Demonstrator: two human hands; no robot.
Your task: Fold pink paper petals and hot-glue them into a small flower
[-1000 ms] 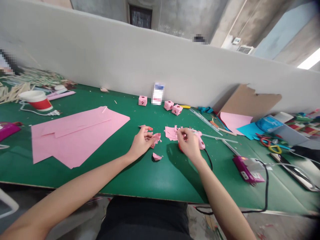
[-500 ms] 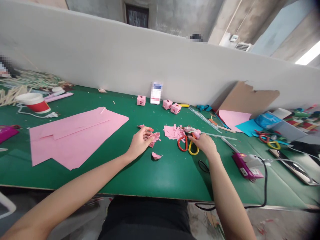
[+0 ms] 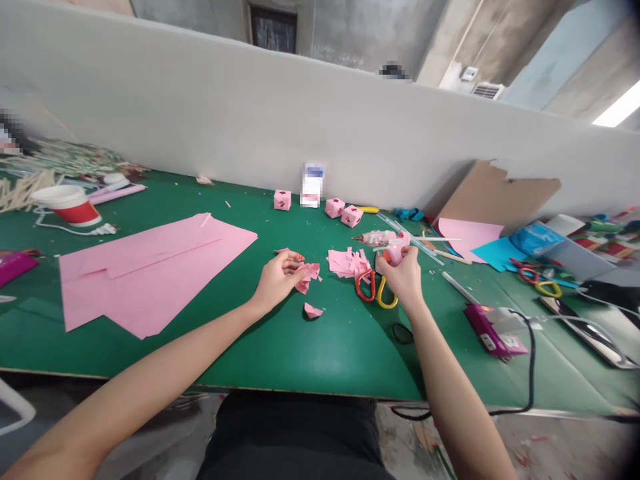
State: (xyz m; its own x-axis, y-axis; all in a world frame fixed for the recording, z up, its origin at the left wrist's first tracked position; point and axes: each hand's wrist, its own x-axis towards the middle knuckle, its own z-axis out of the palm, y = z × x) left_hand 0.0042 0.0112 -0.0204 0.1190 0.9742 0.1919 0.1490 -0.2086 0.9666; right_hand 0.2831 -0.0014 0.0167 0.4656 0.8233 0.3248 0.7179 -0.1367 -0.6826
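Observation:
My left hand [image 3: 281,277] is closed on a folded piece of pink paper [image 3: 307,279] with cut tabs. My right hand [image 3: 404,270] grips a pink hot glue gun [image 3: 383,239], raised above the table, its nozzle pointing left and a glue stick poking out at the back. Beneath the gun lie scissors with one red and one yellow handle [image 3: 367,287], their blades mostly hidden by pink paper strips [image 3: 349,263] and my hand. A small curled pink scrap [image 3: 313,311] rests just in front of the held paper.
Pink paper sheets [image 3: 155,280] cover the left of the green table. Three pink paper cubes [image 3: 283,200] stand near the white partition. A purple power strip [image 3: 493,333] with a black cable sits at right, beside a phone [image 3: 583,330]. A paper cup [image 3: 67,205] is far left.
My right hand has lifted the glue gun up off the paper strips and scissors, turning its nozzle left. My left hand stays put with the folded paper.

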